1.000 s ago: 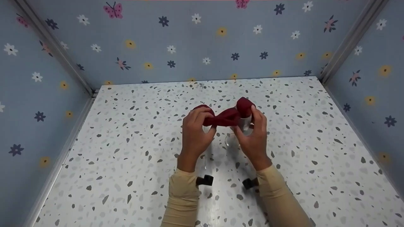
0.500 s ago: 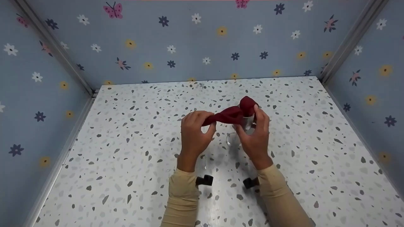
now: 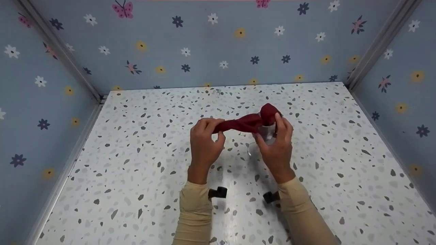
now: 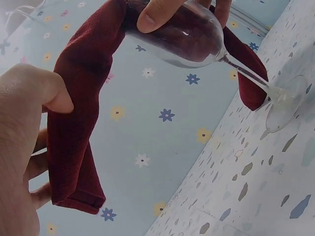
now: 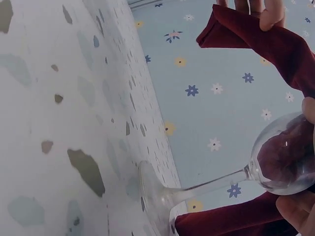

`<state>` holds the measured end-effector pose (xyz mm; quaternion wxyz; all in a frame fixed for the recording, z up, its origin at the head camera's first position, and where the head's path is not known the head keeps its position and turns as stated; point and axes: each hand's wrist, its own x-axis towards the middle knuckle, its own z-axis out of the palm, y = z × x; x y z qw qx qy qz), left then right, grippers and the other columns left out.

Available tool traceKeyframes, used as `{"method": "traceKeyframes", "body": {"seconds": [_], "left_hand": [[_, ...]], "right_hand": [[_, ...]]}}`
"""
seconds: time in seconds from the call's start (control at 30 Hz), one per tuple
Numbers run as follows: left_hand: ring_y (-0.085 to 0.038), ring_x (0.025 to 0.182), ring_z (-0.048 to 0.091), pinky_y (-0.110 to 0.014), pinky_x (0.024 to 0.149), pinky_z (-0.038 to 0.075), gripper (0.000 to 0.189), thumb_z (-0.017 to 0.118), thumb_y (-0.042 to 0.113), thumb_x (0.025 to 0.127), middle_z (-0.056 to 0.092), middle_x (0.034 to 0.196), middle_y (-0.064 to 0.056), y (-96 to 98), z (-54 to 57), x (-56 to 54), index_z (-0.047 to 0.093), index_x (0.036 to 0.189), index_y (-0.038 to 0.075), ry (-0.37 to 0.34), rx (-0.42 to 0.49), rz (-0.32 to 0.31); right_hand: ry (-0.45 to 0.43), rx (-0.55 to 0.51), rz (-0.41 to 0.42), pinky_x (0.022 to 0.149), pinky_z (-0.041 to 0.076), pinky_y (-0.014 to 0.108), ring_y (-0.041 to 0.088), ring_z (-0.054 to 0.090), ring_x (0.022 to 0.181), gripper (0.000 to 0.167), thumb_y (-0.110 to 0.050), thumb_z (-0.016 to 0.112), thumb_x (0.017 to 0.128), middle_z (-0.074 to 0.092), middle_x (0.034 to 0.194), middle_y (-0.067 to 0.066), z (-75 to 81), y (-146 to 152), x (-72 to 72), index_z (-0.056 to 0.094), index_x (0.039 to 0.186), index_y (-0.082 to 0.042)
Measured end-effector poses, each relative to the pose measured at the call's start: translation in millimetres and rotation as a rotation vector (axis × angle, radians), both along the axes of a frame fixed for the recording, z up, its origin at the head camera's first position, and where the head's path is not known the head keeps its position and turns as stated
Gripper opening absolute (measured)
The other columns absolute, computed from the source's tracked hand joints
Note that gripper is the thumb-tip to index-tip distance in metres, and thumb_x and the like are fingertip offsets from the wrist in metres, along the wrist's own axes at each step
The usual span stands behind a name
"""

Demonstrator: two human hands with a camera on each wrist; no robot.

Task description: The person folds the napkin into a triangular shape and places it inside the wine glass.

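Note:
A stemmed wine glass (image 4: 170, 55) stands on the table, its bowl stuffed with part of a dark red cloth napkin (image 3: 243, 124). One end of the napkin reaches out to the left as a loosely twisted strip. My left hand (image 3: 206, 144) pinches that strip between thumb and fingers, its folded tip hanging past them in the left wrist view. Round the bowl, near the rim, curl the thumb and fingers of my right hand (image 3: 278, 154). Another part of the napkin bulges up over the far side and droops beside the stem (image 5: 216, 181).
The white speckled table (image 3: 143, 170) spreads under both hands. Blue panels with flowers and butterflies (image 3: 204, 41) close it in at the back and both sides, with grey metal posts (image 3: 381, 41) in the corners.
My left hand has drawn leftward, and the napkin's rounded fold there has straightened into a longer strip. My right hand and the glass have shifted slightly right.

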<state>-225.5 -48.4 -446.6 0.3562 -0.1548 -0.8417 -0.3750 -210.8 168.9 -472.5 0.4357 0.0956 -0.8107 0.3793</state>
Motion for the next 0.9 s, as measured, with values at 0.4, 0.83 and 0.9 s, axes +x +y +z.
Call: {"method": "traceKeyframes", "body": {"seconds": [0.4, 0.83, 0.9], "left_hand": [[-0.018, 0.083, 0.055, -0.031, 0.074, 0.048, 0.012, 0.071, 0.003, 0.083, 0.059, 0.093, -0.005, 3.2, -5.6, -1.2, 0.067, 0.094, 0.009, -0.093, -0.020, 0.078], [-0.017, 0.076, 0.053, -0.034, 0.066, 0.048, 0.017, 0.074, 0.002, 0.080, 0.057, 0.083, -0.003, 7.6, -13.5, -2.3, 0.061, 0.087, 0.011, -0.186, -0.052, 0.084], [-0.018, 0.074, 0.052, -0.035, 0.065, 0.047, 0.018, 0.075, 0.002, 0.080, 0.057, 0.082, -0.003, 8.7, -13.9, -2.6, 0.060, 0.086, 0.011, -0.204, -0.059, 0.088]], "right_hand": [[-0.004, -0.011, 0.051, 0.076, 0.054, 0.046, 0.032, 0.058, 0.110, 0.071, -0.022, 0.071, 0.088, 0.043, 0.139, 0.022, -2.7, 4, 0.0, 0.040, 0.150, -0.008], [0.014, -0.033, 0.064, 0.082, 0.051, 0.041, 0.030, 0.055, 0.114, 0.071, -0.019, 0.074, 0.086, 0.045, 0.137, 0.019, -2.8, 4, -0.8, 0.042, 0.149, -0.007], [0.020, -0.039, 0.068, 0.081, 0.051, 0.039, 0.030, 0.055, 0.112, 0.071, -0.018, 0.075, 0.086, 0.045, 0.136, 0.019, -2.5, 4, -1.0, 0.043, 0.148, -0.006]]}}
